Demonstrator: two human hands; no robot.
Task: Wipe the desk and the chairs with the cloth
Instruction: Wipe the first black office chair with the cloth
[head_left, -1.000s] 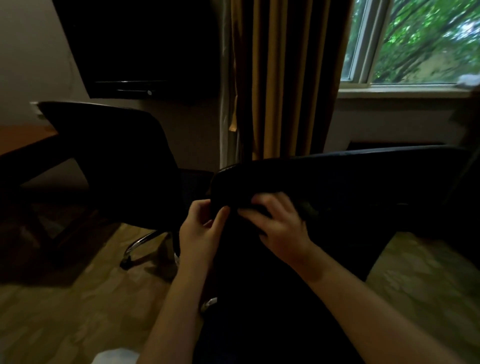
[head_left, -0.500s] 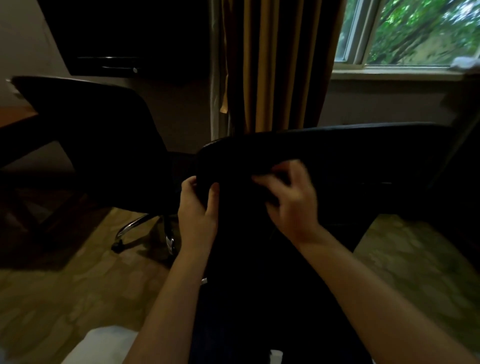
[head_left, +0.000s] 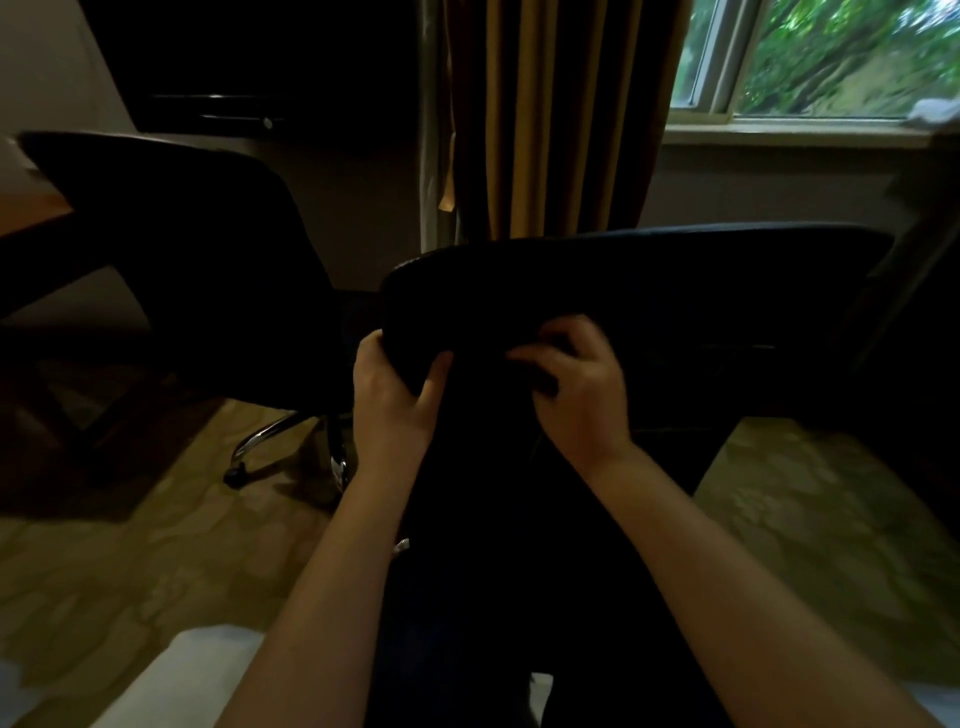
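Note:
A black chair's backrest stands right in front of me, its top edge running from centre to right. My left hand grips the backrest's left corner, thumb in front and fingers behind. My right hand lies on the front of the backrest with fingers curled round a dark cloth, which is hard to tell from the black fabric. A second black chair stands to the left. Only a brown corner of the desk shows at the far left edge.
The second chair's chrome wheeled base sits on the patterned carpet just left of my hands. Brown curtains hang behind, with a window sill at the upper right. Something white lies at the bottom left.
My right hand has slid right and up along the backrest with the cloth. My left hand has kept its grip on the corner. The view has tipped slightly downward.

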